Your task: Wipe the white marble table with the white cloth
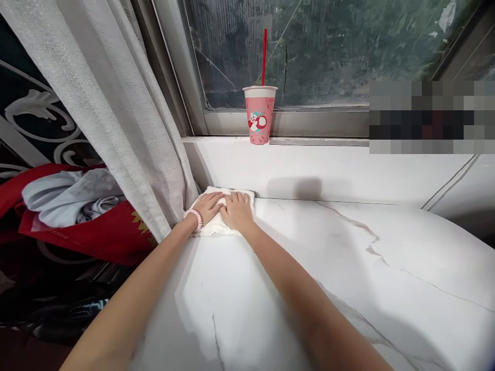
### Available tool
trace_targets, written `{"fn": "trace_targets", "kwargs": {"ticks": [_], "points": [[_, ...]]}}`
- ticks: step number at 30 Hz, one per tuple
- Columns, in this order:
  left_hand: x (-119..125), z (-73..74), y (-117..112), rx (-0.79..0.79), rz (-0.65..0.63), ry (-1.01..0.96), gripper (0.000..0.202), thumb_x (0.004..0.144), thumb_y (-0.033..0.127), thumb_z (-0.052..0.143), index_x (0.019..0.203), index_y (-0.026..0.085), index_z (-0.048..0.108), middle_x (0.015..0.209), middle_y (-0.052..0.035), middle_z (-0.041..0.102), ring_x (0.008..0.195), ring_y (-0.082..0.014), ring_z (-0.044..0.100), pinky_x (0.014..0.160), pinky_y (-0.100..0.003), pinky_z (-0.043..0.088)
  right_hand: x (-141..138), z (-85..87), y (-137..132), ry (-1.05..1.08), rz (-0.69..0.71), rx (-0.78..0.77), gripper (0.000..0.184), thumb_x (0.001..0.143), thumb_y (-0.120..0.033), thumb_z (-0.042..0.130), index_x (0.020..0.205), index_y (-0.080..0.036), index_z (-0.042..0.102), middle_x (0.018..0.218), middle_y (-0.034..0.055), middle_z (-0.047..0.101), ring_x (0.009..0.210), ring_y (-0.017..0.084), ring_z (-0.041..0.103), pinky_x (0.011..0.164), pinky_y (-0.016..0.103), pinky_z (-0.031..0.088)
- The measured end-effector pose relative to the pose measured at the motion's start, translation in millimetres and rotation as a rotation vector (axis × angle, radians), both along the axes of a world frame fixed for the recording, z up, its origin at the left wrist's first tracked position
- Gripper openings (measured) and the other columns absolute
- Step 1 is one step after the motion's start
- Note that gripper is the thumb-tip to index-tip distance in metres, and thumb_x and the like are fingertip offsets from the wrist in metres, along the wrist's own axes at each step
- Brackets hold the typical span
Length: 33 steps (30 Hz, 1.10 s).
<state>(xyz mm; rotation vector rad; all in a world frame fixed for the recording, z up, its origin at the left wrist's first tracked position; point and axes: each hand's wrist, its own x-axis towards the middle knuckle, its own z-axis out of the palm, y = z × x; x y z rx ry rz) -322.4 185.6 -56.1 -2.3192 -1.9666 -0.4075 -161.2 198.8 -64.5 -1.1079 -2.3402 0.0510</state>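
Observation:
A white cloth [221, 225] lies flat in the far left corner of the white marbled tabletop [294, 288]. My left hand [208, 206], with a pink beaded bracelet [198, 218] at the wrist, presses on its left half. Beside it, my right hand [236, 210] rests on the right half, and the two hands touch or nearly touch. Both have their fingers stretched out flat over the cloth, not wrapped round it.
A pink paper cup [260, 116] with a red straw [264, 57] stands on the ledge by the window [328, 56]. Left of the table hangs a pale curtain [104, 87]. Past it sits a red bag [85, 239] with white fabric [73, 196] inside.

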Motion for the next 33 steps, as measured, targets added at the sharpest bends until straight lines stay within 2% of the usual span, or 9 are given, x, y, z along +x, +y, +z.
{"fn": "trace_targets", "kwargs": {"ticks": [7, 12, 17, 21, 24, 27, 33], "points": [[2.7, 0.1, -29.2, 0.014, 0.012, -0.039, 0.049, 0.091, 0.037, 0.033, 0.132, 0.017, 0.053, 0.139, -0.0099, 0.055, 0.129, -0.0249, 0.048, 0.113, -0.045, 0.032, 2.0, 1.1, -28.5, -0.004, 0.015, -0.014, 0.041, 0.097, -0.028, 0.039, 0.13, -0.007, 0.053, 0.136, 0.0181, 0.052, 0.128, 0.03, 0.04, 0.112, 0.05, 0.021], [11.7, 0.9, -69.3, 0.04, 0.022, -0.056, 0.047, 0.092, 0.037, 0.033, 0.129, 0.019, 0.055, 0.137, -0.0097, 0.057, 0.128, -0.0252, 0.049, 0.112, -0.047, 0.033, 11.6, 1.9, -63.7, -0.001, 0.041, -0.013, 0.044, 0.097, -0.028, 0.041, 0.134, -0.006, 0.051, 0.14, 0.02, 0.05, 0.131, 0.031, 0.039, 0.113, 0.052, 0.021], [27.4, -4.1, -135.6, 0.088, 0.038, 0.005, 0.047, 0.095, 0.034, 0.029, 0.132, 0.019, 0.053, 0.138, -0.0106, 0.056, 0.129, -0.0247, 0.048, 0.111, -0.049, 0.033, 29.9, 3.0, -122.7, 0.008, 0.106, -0.032, 0.049, 0.098, -0.03, 0.036, 0.138, -0.003, 0.048, 0.144, 0.0215, 0.046, 0.135, 0.035, 0.036, 0.115, 0.054, 0.019], [48.2, -15.0, -201.2, 0.155, 0.058, 0.088, 0.05, 0.097, 0.033, 0.023, 0.136, 0.017, 0.05, 0.141, -0.012, 0.054, 0.132, -0.0241, 0.045, 0.113, -0.047, 0.03, 57.7, 4.9, -177.3, 0.014, 0.194, -0.04, 0.054, 0.098, -0.032, 0.036, 0.141, -0.001, 0.043, 0.146, 0.025, 0.043, 0.138, 0.038, 0.034, 0.115, 0.058, 0.019], [60.1, -24.4, -237.2, 0.175, 0.075, 0.129, 0.053, 0.097, 0.033, 0.021, 0.139, 0.016, 0.047, 0.142, -0.0122, 0.053, 0.134, -0.0249, 0.043, 0.113, -0.047, 0.028, 77.2, 7.2, -204.5, 0.007, 0.275, -0.037, 0.055, 0.097, -0.033, 0.038, 0.142, 0.0, 0.042, 0.148, 0.0257, 0.04, 0.139, 0.038, 0.032, 0.115, 0.058, 0.018], [67.7, -28.3, -247.9, 0.172, 0.134, 0.155, 0.054, 0.097, 0.033, 0.02, 0.138, 0.015, 0.049, 0.141, -0.0127, 0.053, 0.132, -0.0267, 0.044, 0.112, -0.05, 0.027, 88.2, 11.0, -213.0, -0.011, 0.318, -0.058, 0.055, 0.097, -0.033, 0.037, 0.142, 0.0, 0.041, 0.149, 0.0252, 0.039, 0.141, 0.038, 0.03, 0.116, 0.058, 0.019], [99.3, -22.0, -235.8, 0.118, 0.182, 0.184, 0.059, 0.094, 0.033, 0.018, 0.134, 0.011, 0.054, 0.139, -0.0141, 0.055, 0.13, -0.0291, 0.046, 0.11, -0.052, 0.028, 110.3, 12.4, -206.1, -0.017, 0.305, -0.087, 0.054, 0.097, -0.032, 0.037, 0.142, -0.002, 0.04, 0.149, 0.0235, 0.039, 0.141, 0.037, 0.031, 0.116, 0.057, 0.021]]}}
